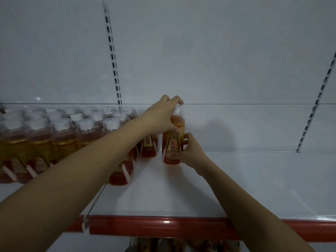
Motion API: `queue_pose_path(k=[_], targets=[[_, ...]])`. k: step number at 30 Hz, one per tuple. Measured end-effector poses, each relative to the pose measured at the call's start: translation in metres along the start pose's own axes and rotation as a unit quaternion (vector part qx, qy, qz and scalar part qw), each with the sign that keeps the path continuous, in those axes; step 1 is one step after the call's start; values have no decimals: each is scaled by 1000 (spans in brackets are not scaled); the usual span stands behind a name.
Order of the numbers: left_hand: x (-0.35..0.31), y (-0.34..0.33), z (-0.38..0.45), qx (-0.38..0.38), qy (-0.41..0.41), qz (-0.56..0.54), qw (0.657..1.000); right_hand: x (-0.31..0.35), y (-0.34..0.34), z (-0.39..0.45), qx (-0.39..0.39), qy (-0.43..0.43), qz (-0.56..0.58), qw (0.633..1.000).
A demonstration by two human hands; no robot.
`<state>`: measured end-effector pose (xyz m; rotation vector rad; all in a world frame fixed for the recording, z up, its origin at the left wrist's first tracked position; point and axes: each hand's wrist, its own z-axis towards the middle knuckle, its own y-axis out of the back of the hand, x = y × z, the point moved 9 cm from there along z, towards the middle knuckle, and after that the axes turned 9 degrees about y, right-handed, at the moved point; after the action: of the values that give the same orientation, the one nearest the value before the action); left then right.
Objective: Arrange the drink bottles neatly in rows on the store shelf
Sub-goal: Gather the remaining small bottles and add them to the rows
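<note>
From your head camera: your left hand [161,113] grips the white cap and your right hand [189,151] pinches the label of the clear plastic bottle of orange drink [173,137]. It stands upright near the white shelf's [236,179] back edge, just right of the bottle rows [60,139].

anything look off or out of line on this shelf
One bottle stands apart, right of the packed rows, with a gap between. The left hand grips its cap, the right hand its base. Nothing looks spilled or damaged.
</note>
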<state>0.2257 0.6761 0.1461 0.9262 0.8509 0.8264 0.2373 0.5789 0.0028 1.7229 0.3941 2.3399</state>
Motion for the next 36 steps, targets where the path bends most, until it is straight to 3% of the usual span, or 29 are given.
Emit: queue_pose_path(k=[4, 15, 25, 27, 30, 36], targets=[[38, 15, -12, -18, 21, 144, 989, 6, -45, 3, 1, -3, 7, 1000], [63, 16, -11, 4, 48, 279, 959, 17, -81, 16, 24, 31, -158, 987], [79, 25, -22, 56, 80, 172, 980, -3, -91, 7, -13, 66, -82, 994], [79, 24, -30, 30, 78, 202, 976, -3, -91, 7, -13, 69, -94, 993], [69, 28, -40, -65, 46, 232, 969, 2, -92, 4, -16, 72, -114, 991], [57, 43, -68, -159, 21, 113, 981, 15, -99, 1, -5, 37, -158, 987]])
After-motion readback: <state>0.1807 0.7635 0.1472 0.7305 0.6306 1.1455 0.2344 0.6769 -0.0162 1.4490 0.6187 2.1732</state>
